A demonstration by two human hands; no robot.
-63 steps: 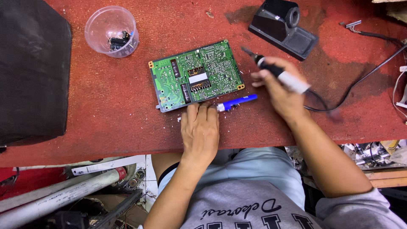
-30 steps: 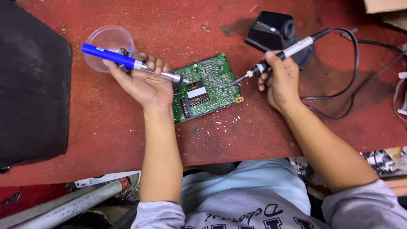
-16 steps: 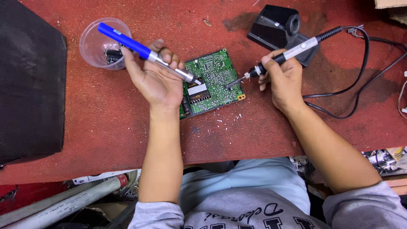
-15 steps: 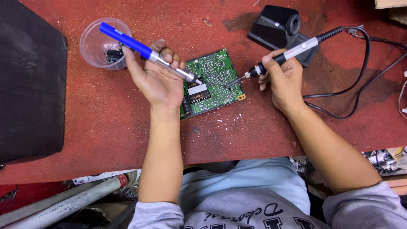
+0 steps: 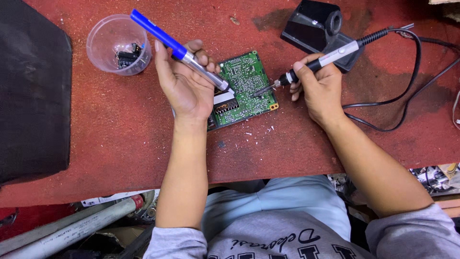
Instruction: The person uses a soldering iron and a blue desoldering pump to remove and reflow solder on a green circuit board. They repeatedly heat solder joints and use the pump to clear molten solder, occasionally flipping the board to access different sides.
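Green circuit board [image 5: 244, 84] lies between both hands: left hand [image 5: 184, 86] grips a blue pump [image 5: 179, 50], right hand [image 5: 321, 88] pinches a soldering iron [image 5: 318, 62].

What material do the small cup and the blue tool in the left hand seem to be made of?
The cup looks like thin clear plastic: the red table shows through its wall. The tool in the left hand seems to have a glossy blue plastic upper half and a silvery, probably metal, lower barrel; the sheen suggests this, but it is not certain.
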